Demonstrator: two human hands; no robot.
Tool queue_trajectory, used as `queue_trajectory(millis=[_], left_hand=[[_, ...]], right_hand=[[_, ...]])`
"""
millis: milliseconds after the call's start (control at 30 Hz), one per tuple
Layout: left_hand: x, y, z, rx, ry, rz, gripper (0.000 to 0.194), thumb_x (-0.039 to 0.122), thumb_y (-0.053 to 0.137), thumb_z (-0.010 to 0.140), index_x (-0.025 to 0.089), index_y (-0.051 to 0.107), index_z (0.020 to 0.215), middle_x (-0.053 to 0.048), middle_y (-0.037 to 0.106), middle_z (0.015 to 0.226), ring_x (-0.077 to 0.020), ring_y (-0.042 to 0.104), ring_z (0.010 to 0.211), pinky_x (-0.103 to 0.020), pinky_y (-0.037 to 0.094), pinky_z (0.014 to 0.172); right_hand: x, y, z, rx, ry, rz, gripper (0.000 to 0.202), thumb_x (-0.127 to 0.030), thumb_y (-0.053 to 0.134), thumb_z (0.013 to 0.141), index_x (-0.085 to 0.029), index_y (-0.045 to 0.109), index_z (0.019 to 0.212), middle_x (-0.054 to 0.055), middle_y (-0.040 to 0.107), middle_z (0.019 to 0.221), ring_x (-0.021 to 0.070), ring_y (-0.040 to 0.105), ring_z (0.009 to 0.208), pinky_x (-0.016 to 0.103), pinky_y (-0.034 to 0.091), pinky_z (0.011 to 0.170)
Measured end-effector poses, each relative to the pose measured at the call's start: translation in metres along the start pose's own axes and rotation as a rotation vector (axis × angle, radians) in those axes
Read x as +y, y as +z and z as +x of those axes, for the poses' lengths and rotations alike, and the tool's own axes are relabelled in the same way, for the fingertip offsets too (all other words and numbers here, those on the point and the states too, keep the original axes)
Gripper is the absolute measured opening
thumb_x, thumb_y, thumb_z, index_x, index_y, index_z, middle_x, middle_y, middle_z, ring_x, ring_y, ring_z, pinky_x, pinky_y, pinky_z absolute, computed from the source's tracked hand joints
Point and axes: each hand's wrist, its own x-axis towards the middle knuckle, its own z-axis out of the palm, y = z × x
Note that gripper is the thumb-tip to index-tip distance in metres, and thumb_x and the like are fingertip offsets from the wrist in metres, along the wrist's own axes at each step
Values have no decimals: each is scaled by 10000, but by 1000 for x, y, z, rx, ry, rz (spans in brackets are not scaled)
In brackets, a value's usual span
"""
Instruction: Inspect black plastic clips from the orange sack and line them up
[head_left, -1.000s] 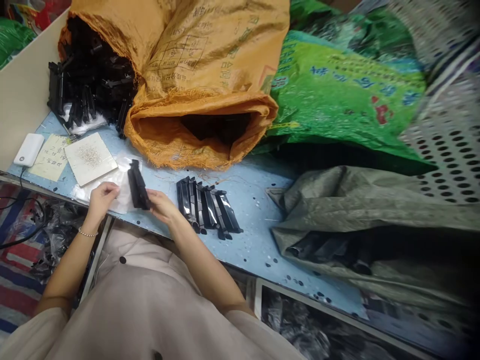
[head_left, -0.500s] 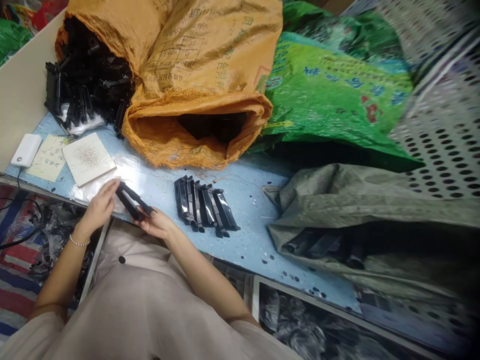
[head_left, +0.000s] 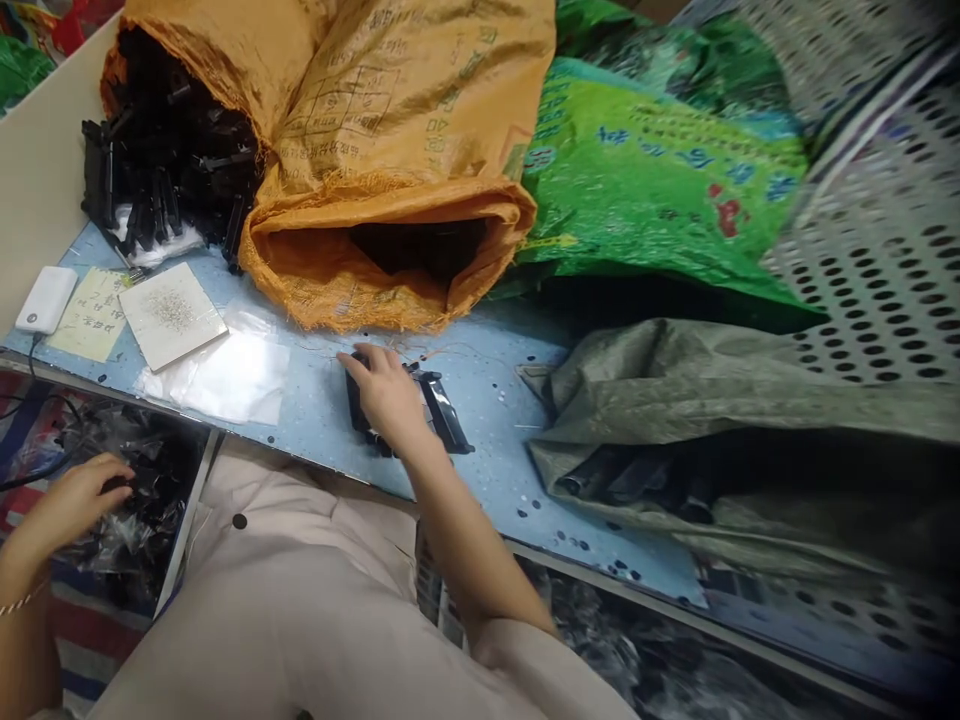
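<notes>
Head view, left to right. Left hand (head_left: 79, 490) hangs below the table edge, fingers loosely curled over a heap of dark crinkled plastic bags (head_left: 142, 500); whether it pinches anything, cannot tell. On the blue table (head_left: 510, 480): white power bank (head_left: 46, 299), yellowish note (head_left: 94, 312), pale tile (head_left: 172, 315), clear flat plastic bags (head_left: 225, 375). Right hand (head_left: 386, 395) lies palm down on the row of black plastic parts (head_left: 442, 415) near the table's front edge, fingers spread flat over the row, pressing rather than pinching.

Handling, judged: parts look like light, stiff moulded plastic, glossy so a bit slippery, not fragile. Long and narrow, lined side by side; best taken across the narrow width near the middle, or squeezed as a bundle from both outer sides.

Containers: orange woven sack (head_left: 375, 160) lies on its side, mouth rolled back and open toward the person, inside dark, contents unclear. Behind its left part a pile of black parts (head_left: 165, 170) spills onto the table, some on white wrap. Green printed sack (head_left: 660, 170) lies right of it, closed. Grey-green sack (head_left: 712, 420) at right, open at its lower edge, dark parts showing inside.
</notes>
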Motion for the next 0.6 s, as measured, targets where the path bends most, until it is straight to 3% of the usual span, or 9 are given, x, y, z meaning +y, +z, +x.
queue_trajectory(millis=[100,167,200,267,367,400,467,533,600], left_hand=[[-45,30,33,-148,-337,145,186,240,603,787,183,749,888,-119,779,988,-300,737,980,-343,561,853],[-49,42,55,-160,-412,181,197,219,585,787,169,736,902,-143,779,971,-315,732,994,-353,551,851],[-41,45,64,-127,-394,154,209,237,573,809,168,729,930,-146,777,978,-310,731,991,-355,549,847],[-8,45,79,-14,-254,-32,245,312,538,883,181,707,1003,-123,770,982,-275,734,938,-350,556,826],[71,44,107,203,122,-487,279,390,514,950,199,666,1085,-71,737,937,-208,715,817,-342,579,782],[98,46,119,328,211,-556,260,370,528,948,195,659,1090,-78,717,976,-201,703,836,-348,581,795],[142,53,145,542,288,-478,219,322,620,901,163,666,1043,-134,657,1111,-227,668,939,-398,567,870],[163,60,168,621,283,-349,117,258,647,875,144,667,891,-154,641,1043,-268,637,979,-452,536,914],[165,64,182,600,269,-352,126,212,601,895,158,649,792,-123,644,926,-262,632,944,-447,525,907]], right_hand=[[32,-3,13,-103,-147,-258,387,-61,466,934,-163,708,1217,185,498,1505,365,395,1431,548,418,1086],[39,-5,17,-148,-255,-238,373,-66,453,942,-170,713,1189,155,530,1486,342,410,1423,532,413,1091],[40,-7,17,-159,-288,-196,369,-79,448,949,-175,709,1193,150,569,1444,329,454,1383,514,426,1079],[38,-12,15,-160,-288,-72,348,-136,463,965,-185,697,1218,151,654,1311,306,557,1248,467,464,1027],[29,-15,9,-96,-138,246,317,-271,537,963,-194,694,1227,140,708,1146,285,626,1073,431,489,962],[25,-13,7,-72,-66,398,317,-315,562,952,-199,700,1213,125,714,1128,277,633,1048,423,493,948],[15,-8,3,-71,82,748,329,-395,590,931,-202,721,1163,87,729,1077,242,650,970,384,512,885],[5,0,-1,-124,235,1081,355,-460,616,905,-188,746,1093,66,742,983,192,649,831,320,516,763],[-5,9,-3,-194,371,1336,372,-492,685,851,-168,761,1017,65,743,889,152,625,713,272,489,659]])
